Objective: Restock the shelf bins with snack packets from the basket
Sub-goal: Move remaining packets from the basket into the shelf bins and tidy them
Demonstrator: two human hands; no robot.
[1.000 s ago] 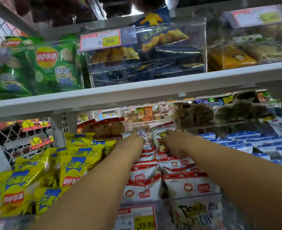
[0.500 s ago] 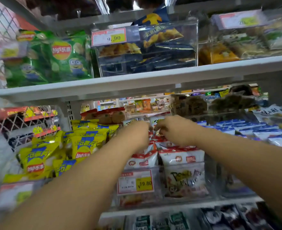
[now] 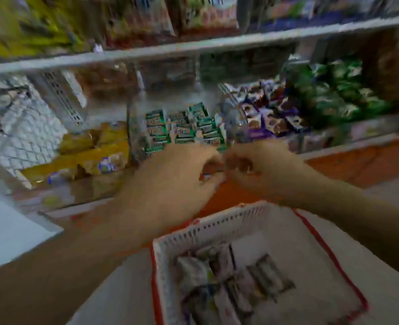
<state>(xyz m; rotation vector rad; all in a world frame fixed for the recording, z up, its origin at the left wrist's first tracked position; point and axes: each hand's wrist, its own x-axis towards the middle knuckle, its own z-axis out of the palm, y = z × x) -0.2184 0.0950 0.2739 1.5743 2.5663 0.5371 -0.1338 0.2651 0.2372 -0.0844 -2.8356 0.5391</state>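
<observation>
Below the hands, toward 5 o'clock, the white basket with its red rim now fills the lower view, and snack packets lie loose in its bottom. Half a second ago both hands were deep among the red-and-white packets of a higher bin. Now the view has swung down to a lower shelf and the hands have left that bin.

The left hand and right hand meet at the centre, fingers curled and fingertips nearly touching, just above the basket's far rim. A speck of red and blue shows between them, but motion blur hides whether they pinch a packet or nothing at all.

Beyond them, green packets sit at 12 o'clock, purple packets at 1 o'clock and yellow packets at 9 o'clock.

One placement looks finished, and the hands are probably returning to the basket, which still holds stock.
</observation>
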